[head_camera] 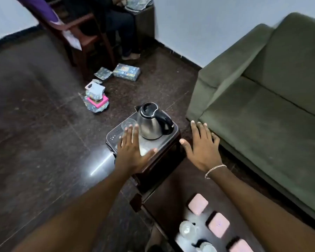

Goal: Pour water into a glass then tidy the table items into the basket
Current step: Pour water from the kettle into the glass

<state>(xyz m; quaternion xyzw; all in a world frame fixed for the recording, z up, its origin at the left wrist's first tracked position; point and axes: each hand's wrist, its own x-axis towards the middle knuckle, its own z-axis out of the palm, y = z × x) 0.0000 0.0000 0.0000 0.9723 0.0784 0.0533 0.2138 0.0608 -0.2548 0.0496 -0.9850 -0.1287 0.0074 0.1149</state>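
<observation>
A steel kettle (151, 122) with a black handle and lid stands on a small dark side table (162, 140). A clear glass (128, 123) sits just left of the kettle at the table's far edge. My left hand (132, 151) hovers flat over the tabletop, fingers spread, its fingertips near the glass. My right hand (202, 146) is held open to the right of the table, beside the sofa, with a bracelet on the wrist. Neither hand holds anything. I see no basket.
A green sofa (262, 99) fills the right side. A second dark table (171, 202) near me carries pink boxes (197, 203) and small glass items (187, 229). Wrapped boxes (126, 72) lie on the dark floor beyond. A wooden chair (84, 33) and a seated person are at the back.
</observation>
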